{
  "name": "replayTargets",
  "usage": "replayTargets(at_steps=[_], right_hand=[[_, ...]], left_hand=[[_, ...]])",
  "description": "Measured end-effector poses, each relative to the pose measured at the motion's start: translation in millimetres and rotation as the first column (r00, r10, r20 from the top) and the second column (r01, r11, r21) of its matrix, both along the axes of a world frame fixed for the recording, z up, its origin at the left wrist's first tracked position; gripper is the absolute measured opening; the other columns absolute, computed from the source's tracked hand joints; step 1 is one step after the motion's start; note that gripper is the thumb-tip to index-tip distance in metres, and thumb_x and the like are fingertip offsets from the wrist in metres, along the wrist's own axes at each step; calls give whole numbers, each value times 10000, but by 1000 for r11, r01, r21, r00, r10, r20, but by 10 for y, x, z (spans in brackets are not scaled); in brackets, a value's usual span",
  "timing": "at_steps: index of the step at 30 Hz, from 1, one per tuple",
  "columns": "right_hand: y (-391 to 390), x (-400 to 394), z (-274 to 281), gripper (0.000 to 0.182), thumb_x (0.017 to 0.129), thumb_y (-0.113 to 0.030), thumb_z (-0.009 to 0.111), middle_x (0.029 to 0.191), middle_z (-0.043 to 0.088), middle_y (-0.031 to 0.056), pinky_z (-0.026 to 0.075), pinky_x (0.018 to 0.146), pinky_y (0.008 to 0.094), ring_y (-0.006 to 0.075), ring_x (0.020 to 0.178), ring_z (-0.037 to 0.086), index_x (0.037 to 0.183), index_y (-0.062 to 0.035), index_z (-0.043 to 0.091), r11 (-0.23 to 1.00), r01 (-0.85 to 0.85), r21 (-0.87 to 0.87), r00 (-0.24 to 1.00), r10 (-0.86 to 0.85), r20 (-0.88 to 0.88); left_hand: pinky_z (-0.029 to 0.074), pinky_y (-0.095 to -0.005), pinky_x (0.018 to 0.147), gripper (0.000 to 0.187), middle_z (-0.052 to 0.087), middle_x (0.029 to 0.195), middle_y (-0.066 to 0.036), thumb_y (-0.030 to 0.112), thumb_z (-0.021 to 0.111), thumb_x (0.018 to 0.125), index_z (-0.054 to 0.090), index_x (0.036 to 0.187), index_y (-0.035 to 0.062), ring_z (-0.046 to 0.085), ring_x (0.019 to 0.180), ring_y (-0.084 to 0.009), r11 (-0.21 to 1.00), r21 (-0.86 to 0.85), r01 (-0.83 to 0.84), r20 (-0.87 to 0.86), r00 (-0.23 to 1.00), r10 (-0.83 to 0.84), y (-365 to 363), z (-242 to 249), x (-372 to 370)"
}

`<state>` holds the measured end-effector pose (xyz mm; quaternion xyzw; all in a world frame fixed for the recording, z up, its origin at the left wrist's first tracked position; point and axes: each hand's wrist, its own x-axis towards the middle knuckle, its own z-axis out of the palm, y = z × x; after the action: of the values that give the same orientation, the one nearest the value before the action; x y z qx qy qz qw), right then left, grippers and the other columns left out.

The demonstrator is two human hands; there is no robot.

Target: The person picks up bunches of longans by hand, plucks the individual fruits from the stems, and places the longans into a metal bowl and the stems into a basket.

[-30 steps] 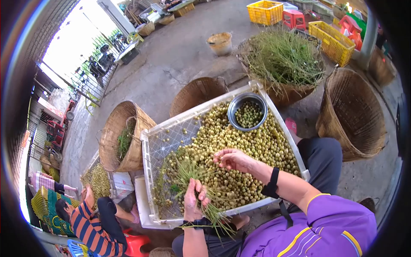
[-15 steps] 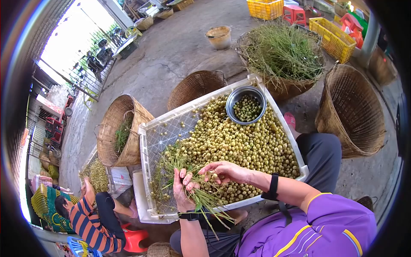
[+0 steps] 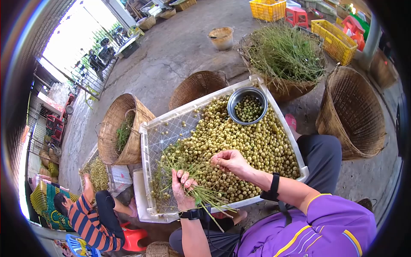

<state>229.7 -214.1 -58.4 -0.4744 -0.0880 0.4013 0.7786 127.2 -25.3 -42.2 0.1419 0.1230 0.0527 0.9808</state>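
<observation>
My left hand (image 3: 182, 192) is closed round a bunch of thin green stems (image 3: 210, 199) whose cut ends stick out toward my lap. My right hand (image 3: 231, 163) is a little to the right of the bunch, above the fruit, with thumb and fingers pinched together; whatever is between the fingertips is too small to make out. Under both hands, small round yellow-green fruits (image 3: 231, 143) fill much of a white plastic crate (image 3: 171, 115). Near the crate's far corner, a metal bowl (image 3: 234, 99) rests on the fruit, with smaller, greener fruits inside it.
Woven baskets stand around the crate: one at left (image 3: 112, 128), one behind (image 3: 188, 88), one at right (image 3: 351, 111). A further basket is heaped with green stems (image 3: 287, 53). At lower left, a person in a striped shirt (image 3: 92, 222) reaches into another fruit tray (image 3: 96, 173).
My right hand has moved right, away from the left hand and the stems, and its fingers have drawn together. The left hand still holds the bunch, almost in the same place.
</observation>
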Motion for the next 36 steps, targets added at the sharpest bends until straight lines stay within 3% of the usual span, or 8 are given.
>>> replayTargets(at_steps=[2, 4, 7, 10, 13, 20, 24, 36], right_hand=[[-23, -20, 5, 197, 843, -194, 627, 755, 630, -9, 352, 439, 158, 21, 560, 504, 952, -31, 632, 970, 233, -77, 972, -229, 53], [-105, -11, -25, 165, 853, -152, 599, 778, 635, 21, 359, 428, 158, 40, 585, 537, 944, -17, 624, 966, 254, -52, 964, -257, -62], [-331, -80, -40, 208, 813, -57, 521, 857, 640, 50, 375, 404, 152, 60, 607, 579, 1000, 7, 585, 993, 16, 114, 953, 19, -302], [-408, -228, -45, 234, 834, -75, 525, 852, 630, 55, 358, 412, 159, 47, 604, 550, 1052, -2, 567, 942, -329, 63, 916, 335, -221], [-338, -394, 89, 337, 859, -185, 597, 870, 606, 13, 342, 447, 142, 13, 624, 498, 1139, -6, 541, 906, -421, 40, 899, 422, -118], [-298, -419, -37, 222, 860, -188, 604, 799, 610, -11, 336, 449, 142, 15, 617, 509, 1030, -46, 593, 923, -374, 95, 918, 383, -103], [-359, -341, -19, 336, 861, -170, 571, 968, 618, 40, 384, 439, 133, 42, 707, 593, 1166, -40, 520, 935, -288, 207, 893, 340, -296], [-355, -288, -10, 263, 913, -268, 505, 741, 545, -22, 276, 390, 135, 21, 565, 464, 1011, -34, 571, 928, -226, 297, 870, 330, -368]], left_hand=[[430, -267, 376, 373, 488, 591, -9, 391, 308, 966, 447, 775, 102, 550, 467, -144, 1000, -5, -11, 1, 1000, 11, -2, -7, -9], [423, -265, 374, 375, 490, 595, -9, 391, 309, 967, 451, 777, 100, 552, 472, -144, 1000, -10, -20, 2, 1000, 20, 2, -21, -10], [423, -272, 393, 386, 492, 595, -19, 388, 303, 969, 459, 782, 88, 556, 482, -149, 999, -38, -1, 92, 996, 5, 33, -52, -4], [422, -271, 398, 399, 495, 599, -24, 393, 295, 969, 462, 785, 82, 555, 481, -148, 998, -66, 1, 137, 991, 8, 29, -35, 23], [411, -269, 394, 414, 501, 602, -30, 401, 287, 969, 461, 780, 77, 553, 476, -151, 998, -65, 15, 153, 988, -5, 2, -21, 53], [401, -262, 388, 416, 482, 585, -20, 409, 282, 968, 451, 770, 84, 559, 471, -138, 998, -51, 39, 172, 985, -29, 14, 70, -11], [394, -252, 357, 396, 467, 557, -10, 399, 296, 968, 428, 759, 90, 547, 437, -127, 1000, -20, 7, 129, 992, -4, 58, 86, -70], [434, -256, 371, 381, 413, 480, 32, 412, 310, 962, 384, 707, 138, 474, 338, -102, 996, 88, 17, -7, 1000, -16, -126, 280, -227]])
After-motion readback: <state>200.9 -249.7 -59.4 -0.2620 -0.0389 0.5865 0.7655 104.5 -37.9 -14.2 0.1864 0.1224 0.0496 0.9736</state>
